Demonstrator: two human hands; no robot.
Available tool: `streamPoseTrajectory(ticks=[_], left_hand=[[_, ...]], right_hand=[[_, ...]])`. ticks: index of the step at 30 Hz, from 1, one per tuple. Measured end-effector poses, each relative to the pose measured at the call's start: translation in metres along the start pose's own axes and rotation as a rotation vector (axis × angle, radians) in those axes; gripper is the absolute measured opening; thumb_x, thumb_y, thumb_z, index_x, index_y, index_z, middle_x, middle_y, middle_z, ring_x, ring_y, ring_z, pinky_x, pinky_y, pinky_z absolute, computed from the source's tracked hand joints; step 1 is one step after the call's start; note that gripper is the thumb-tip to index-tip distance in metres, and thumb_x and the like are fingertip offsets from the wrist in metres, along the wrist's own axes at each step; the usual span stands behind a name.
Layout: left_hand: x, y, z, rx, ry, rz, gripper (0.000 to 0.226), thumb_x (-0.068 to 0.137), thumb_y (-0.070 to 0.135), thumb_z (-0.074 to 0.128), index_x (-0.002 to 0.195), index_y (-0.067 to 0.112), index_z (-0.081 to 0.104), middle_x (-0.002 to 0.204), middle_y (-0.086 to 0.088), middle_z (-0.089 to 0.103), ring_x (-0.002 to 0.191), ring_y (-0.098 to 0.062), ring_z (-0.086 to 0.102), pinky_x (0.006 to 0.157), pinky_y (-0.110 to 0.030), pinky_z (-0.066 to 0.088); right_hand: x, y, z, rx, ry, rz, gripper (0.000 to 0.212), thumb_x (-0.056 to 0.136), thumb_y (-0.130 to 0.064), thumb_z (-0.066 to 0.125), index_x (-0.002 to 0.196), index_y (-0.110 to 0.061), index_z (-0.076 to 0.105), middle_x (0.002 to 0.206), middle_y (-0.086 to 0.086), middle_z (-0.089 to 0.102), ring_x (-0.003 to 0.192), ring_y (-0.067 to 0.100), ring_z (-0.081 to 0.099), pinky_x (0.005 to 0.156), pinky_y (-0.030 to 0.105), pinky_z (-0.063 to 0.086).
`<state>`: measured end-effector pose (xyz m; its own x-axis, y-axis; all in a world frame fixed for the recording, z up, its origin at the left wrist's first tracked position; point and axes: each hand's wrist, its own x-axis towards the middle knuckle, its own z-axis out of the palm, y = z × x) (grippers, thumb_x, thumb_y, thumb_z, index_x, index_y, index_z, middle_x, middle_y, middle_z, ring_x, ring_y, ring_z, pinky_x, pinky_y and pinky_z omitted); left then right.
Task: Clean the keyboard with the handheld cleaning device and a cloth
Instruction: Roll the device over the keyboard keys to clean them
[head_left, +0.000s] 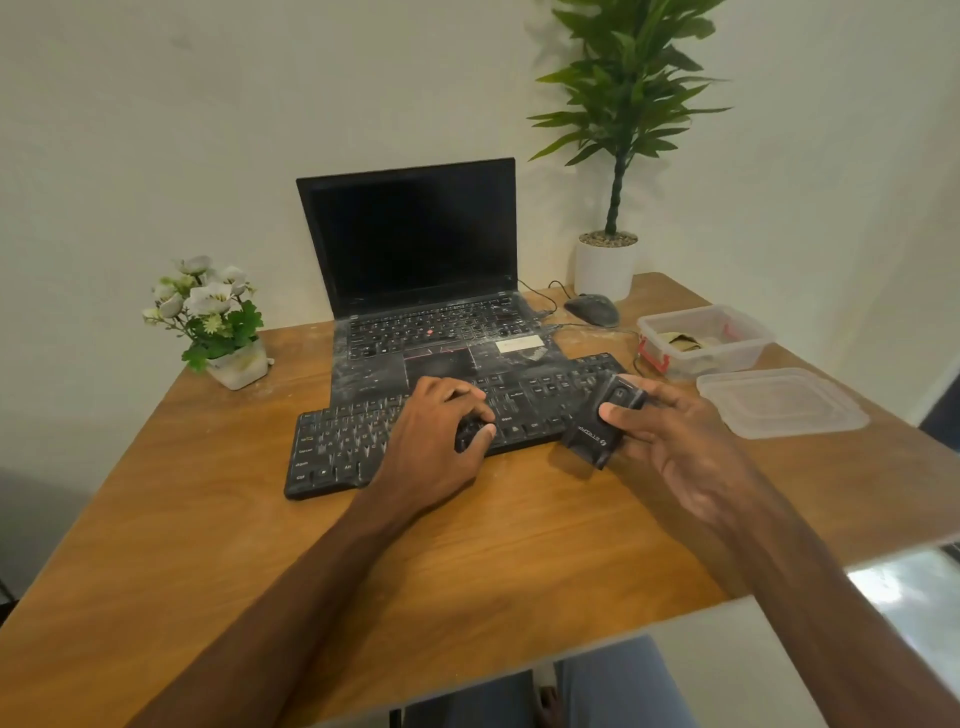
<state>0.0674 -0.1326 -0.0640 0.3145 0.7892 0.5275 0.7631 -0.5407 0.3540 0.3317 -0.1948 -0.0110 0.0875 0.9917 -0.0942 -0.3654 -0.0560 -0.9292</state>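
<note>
Blue trousers (613, 686) showed at the bottom edge below the wooden table (519, 545), and two bare forearms reached forward over it. The left hand (441, 436) lay on the middle of the keyboard (353, 447), fingers curled over the keys and thumb against its near edge, holding it in place. The right hand (675, 436) grasped the handheld cleaning device (602, 423), thumb across its top, just beside the keyboard's right end. The keyboard sat slanted on the table, close against the front of the open laptop (415, 270), and both wore a film of pale dust. Whether the device blew or sucked could not be told. If it blew, the likeliest trouble was dust driven off the keys onto the laptop right behind, or into the open container (748, 343) near the right hand. A pass made too low might have caught a keycap and lifted it. The steadying hand covered several keys, so that patch risked being missed unless it shifted, and shifting it might have let the slanted keyboard slide. A thin cable (587, 327) ran across the table between laptop and container, near enough for a wide sweep to snag it. No cloth could be made out for certain. Something lay in the container, but what it was could not be told.
</note>
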Motion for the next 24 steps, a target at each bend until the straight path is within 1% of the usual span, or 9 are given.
streamPoseTrajectory(ticks=[5,8,10,14,15,18,20,22,24], left_hand=[[0.001,0.009,0.004,0.006,-0.009,0.013,0.019,0.093,0.040,0.069,0.109,0.029,0.073,0.127,0.011,0.063,0.125,-0.009,0.043,0.103,-0.034,0.040],[0.003,0.013,0.007,-0.003,-0.008,0.012,0.019,0.093,0.040,0.068,0.107,0.029,0.073,0.126,0.011,0.063,0.124,-0.009,0.043,0.103,-0.036,0.041],[0.005,0.017,0.009,-0.013,-0.015,0.016,0.021,0.092,0.041,0.066,0.107,0.028,0.073,0.125,0.011,0.064,0.123,-0.009,0.043,0.103,-0.037,0.042],[0.010,0.028,0.015,-0.020,-0.020,0.027,0.021,0.090,0.040,0.068,0.106,0.027,0.074,0.123,0.011,0.065,0.122,-0.012,0.045,0.102,-0.037,0.043],[0.012,0.030,0.018,-0.025,-0.019,0.027,0.019,0.090,0.038,0.071,0.106,0.027,0.074,0.123,0.011,0.065,0.122,-0.011,0.045,0.102,-0.036,0.043],[0.018,0.041,0.025,-0.027,-0.019,0.028,0.017,0.090,0.035,0.073,0.105,0.027,0.074,0.123,0.011,0.064,0.122,-0.010,0.044,0.099,-0.032,0.040],[0.021,0.050,0.030,-0.024,-0.026,0.027,0.015,0.090,0.035,0.073,0.103,0.027,0.074,0.123,0.011,0.064,0.121,-0.010,0.043,0.098,-0.030,0.037],[0.024,0.057,0.033,-0.026,-0.020,0.017,0.013,0.090,0.036,0.073,0.100,0.028,0.073,0.123,0.011,0.063,0.121,-0.010,0.044,0.099,-0.031,0.039],[0.025,0.062,0.034,-0.029,-0.007,0.001,0.012,0.090,0.036,0.073,0.100,0.030,0.072,0.123,0.012,0.063,0.121,-0.010,0.044,0.099,-0.033,0.041]], right_hand=[[-0.008,-0.016,-0.028,-0.040,0.076,-0.054,0.059,0.077,0.007,0.077,0.132,-0.002,0.057,0.113,0.013,0.075,0.101,0.028,0.074,0.071,0.034,0.063],[-0.010,-0.020,-0.037,-0.068,0.102,-0.067,0.055,0.078,0.008,0.076,0.128,-0.003,0.059,0.109,0.013,0.076,0.097,0.028,0.075,0.067,0.032,0.062],[-0.011,-0.023,-0.044,-0.103,0.129,-0.067,0.050,0.078,0.007,0.076,0.124,-0.006,0.062,0.107,0.012,0.077,0.095,0.028,0.076,0.068,0.033,0.063],[-0.013,-0.031,-0.075,-0.258,0.229,-0.078,0.039,0.079,0.002,0.077,0.114,-0.013,0.070,0.103,0.007,0.075,0.085,0.018,0.077,0.068,0.031,0.062],[-0.012,-0.033,-0.089,-0.290,0.253,-0.075,0.037,0.079,0.000,0.078,0.113,-0.014,0.070,0.104,0.007,0.075,0.087,0.019,0.076,0.070,0.032,0.062],[-0.012,-0.037,-0.129,-0.403,0.323,-0.036,0.041,0.073,-0.011,0.084,0.113,-0.014,0.072,0.112,0.012,0.073,0.103,0.030,0.071,0.086,0.045,0.060],[-0.015,-0.041,-0.146,-0.502,0.398,-0.018,0.045,0.075,-0.016,0.085,0.117,-0.011,0.071,0.116,0.012,0.070,0.104,0.027,0.068,0.086,0.041,0.058],[-0.017,-0.043,-0.157,-0.632,0.436,-0.017,0.044,0.082,-0.023,0.081,0.121,-0.009,0.068,0.120,0.013,0.069,0.100,0.025,0.067,0.085,0.037,0.056],[-0.018,-0.043,-0.161,-0.878,0.526,-0.074,0.047,0.086,-0.036,0.078,0.123,-0.008,0.069,0.123,0.013,0.068,0.102,0.028,0.063,0.092,0.039,0.050]])
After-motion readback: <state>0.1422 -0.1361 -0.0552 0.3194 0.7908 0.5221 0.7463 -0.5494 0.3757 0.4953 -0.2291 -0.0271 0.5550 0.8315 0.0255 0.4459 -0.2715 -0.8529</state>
